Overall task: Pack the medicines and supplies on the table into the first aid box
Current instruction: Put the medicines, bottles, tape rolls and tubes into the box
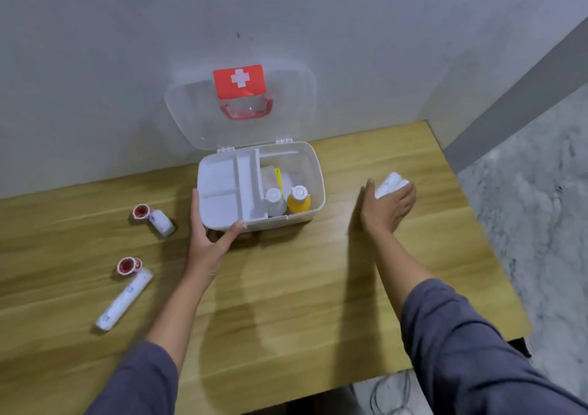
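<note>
The white first aid box (313, 160) stands open at the back of the wooden table (286, 287), its clear lid (191, 112) leaning on the wall. Inside, a white divided tray (222, 189) covers the left half; a white bottle (274, 201) and a yellow bottle (299, 200) stand in the right half. My left hand (208, 239) grips the box's front left corner. My right hand (386, 206), right of the box, holds white bandage rolls (389, 184). On the left lie two red tape rolls (141, 212) (128, 265), a short bandage roll (163, 223) and a long one (124, 300).
The table's right edge (496, 255) drops to a marbled floor. A grey wall (95, 80) runs right behind the box. Cables (391, 395) hang below the table's front edge.
</note>
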`<state>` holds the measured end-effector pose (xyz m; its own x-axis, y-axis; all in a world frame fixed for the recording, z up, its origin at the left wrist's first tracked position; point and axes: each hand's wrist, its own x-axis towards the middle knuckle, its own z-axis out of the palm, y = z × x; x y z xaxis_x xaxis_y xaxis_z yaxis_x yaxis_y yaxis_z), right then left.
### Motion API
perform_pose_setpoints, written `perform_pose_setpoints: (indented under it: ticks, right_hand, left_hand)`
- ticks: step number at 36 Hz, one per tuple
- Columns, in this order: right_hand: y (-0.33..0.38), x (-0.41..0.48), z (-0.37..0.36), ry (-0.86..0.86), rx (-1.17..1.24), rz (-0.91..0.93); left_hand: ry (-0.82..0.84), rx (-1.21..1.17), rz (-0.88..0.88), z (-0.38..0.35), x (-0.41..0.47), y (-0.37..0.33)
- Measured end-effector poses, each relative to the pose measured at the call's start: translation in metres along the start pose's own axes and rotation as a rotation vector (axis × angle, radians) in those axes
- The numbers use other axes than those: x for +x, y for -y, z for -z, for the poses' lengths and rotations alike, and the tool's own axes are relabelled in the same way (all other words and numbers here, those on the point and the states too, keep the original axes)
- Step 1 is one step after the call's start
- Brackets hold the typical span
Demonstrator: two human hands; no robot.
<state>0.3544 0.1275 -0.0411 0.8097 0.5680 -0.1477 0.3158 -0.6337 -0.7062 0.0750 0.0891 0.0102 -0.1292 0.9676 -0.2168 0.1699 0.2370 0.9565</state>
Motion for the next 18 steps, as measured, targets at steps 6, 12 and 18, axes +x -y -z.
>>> perform_pose_setpoints:
  ticks: [6, 12, 18]
  right_hand:
    - [0.014, -0.007, -0.015, 0.207, -0.240, 0.340]
    - [0.007, -0.017, -0.007, 0.319, -0.364, 0.498]
    - [0.028, -0.013, 0.018, 0.366, 0.030, 0.381]
  left_hand:
    - [-0.010, -0.019, 0.003, -0.002, -0.001, 0.000]
    - [-0.003, -0.051, 0.024, -0.001, -0.003, -0.005]
    - [-0.004, -0.079, 0.039, -0.001, -0.002, -0.004]
